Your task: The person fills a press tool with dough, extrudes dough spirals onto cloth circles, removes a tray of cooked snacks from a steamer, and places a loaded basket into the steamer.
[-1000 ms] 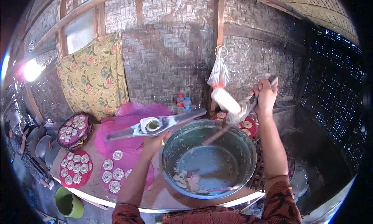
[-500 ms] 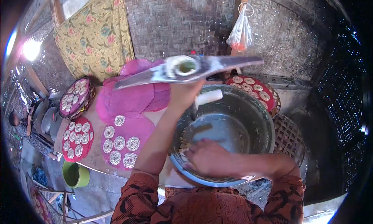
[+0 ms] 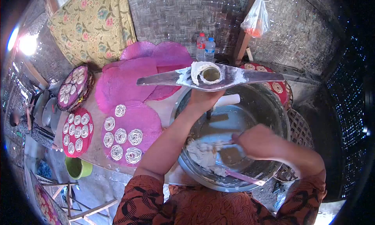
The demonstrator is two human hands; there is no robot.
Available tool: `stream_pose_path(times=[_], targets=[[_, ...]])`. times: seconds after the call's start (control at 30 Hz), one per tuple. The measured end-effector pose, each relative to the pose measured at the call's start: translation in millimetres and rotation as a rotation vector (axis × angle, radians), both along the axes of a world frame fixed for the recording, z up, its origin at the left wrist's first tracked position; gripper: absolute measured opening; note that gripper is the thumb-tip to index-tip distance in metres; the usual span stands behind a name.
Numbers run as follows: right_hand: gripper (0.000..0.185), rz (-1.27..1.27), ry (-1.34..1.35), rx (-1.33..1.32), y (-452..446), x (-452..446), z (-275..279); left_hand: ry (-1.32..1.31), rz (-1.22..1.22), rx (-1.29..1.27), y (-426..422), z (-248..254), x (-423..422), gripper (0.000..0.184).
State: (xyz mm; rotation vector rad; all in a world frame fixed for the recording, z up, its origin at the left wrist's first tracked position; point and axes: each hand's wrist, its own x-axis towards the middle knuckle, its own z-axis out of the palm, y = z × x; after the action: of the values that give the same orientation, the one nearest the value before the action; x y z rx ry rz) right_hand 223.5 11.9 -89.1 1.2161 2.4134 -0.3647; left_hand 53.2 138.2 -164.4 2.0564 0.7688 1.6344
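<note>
1. In my head view, the left hand (image 3: pixel 204 100) grips the long dark press (image 3: pixel 256 77) from underneath, with its fingers mostly hidden from me.
2. I see the press above the basin's (image 3: pixel 282 115) far side, its tapered arms spreading sideways. Pale paste smears its middle, thickest around the round opening (image 3: pixel 211 74), which looks greenish inside.
3. My right hand (image 3: pixel 259 142) is inside the basin, beside the dough (image 3: pixel 201 154). It is blurred, so I cannot tell whether it is open or closed.
4. The dough looks off-white, soft and lumpy, heaped against the near left wall and spread unevenly. A pink strip (image 3: pixel 245 177) touches its edge.
5. Beneath the press, I make out a white cylinder (image 3: pixel 227 100).
6. Left of the basin, white coils (image 3: pixel 120 136) sit on a pink sheet (image 3: pixel 150 113) on the worktop (image 3: pixel 100 158).
</note>
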Motion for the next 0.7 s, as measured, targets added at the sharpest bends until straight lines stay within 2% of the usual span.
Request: stream_pose_path(times=[0.03,0.1,0.17,0.23,0.33,0.4,0.47,0.5,0.57,0.6,0.7], targets=[[0.034,0.006,-0.004,-0.006,5.6,0.2,9.2,-0.004,0.006,-0.006,1.4,-1.0,-1.9,0.031],[0.033,-0.102,-0.09,0.063,11.7,1.4,16.1,0.128,0.119,0.233,4.9,-3.0,-5.7,0.032],[0.033,-0.149,-0.048,0.034,30.4,13.2,-32.6,0.086,0.065,0.185,12.3,-12.4,-3.8,0.032],[0.032,-0.222,0.116,-0.038,42.2,21.5,-81.2,0.142,0.121,0.311,11.8,-11.4,-6.0,0.031],[0.032,-0.138,0.122,-0.035,44.0,5.7,-102.9,0.225,0.222,0.429,11.4,-13.8,-5.9,0.032],[0.03,-0.071,0.123,-0.019,43.1,-1.8,-94.5,0.229,0.229,0.459,8.7,-13.5,-5.3,0.032],[0.028,-0.002,0.116,0.007,40.3,-3.7,-80.4,0.081,0.009,0.243,5.6,-6.8,-3.6,0.032],[0.029,0.041,0.102,0.03,36.5,-1.5,-76.1,0.079,0.014,0.243,7.6,-7.3,-3.3,0.032],[0.029,0.089,0.086,0.046,23.0,2.5,-64.7,0.197,0.104,0.411,11.7,-11.0,-2.7,0.034],[0.029,0.129,0.086,0.056,16.4,4.3,-55.3,0.167,0.075,0.271,10.2,-13.2,-2.2,0.035],[0.029,0.184,0.058,0.029,8.6,15.1,-21.4,0.239,0.14,0.375,13.2,-13.8,-2.8,0.037]])
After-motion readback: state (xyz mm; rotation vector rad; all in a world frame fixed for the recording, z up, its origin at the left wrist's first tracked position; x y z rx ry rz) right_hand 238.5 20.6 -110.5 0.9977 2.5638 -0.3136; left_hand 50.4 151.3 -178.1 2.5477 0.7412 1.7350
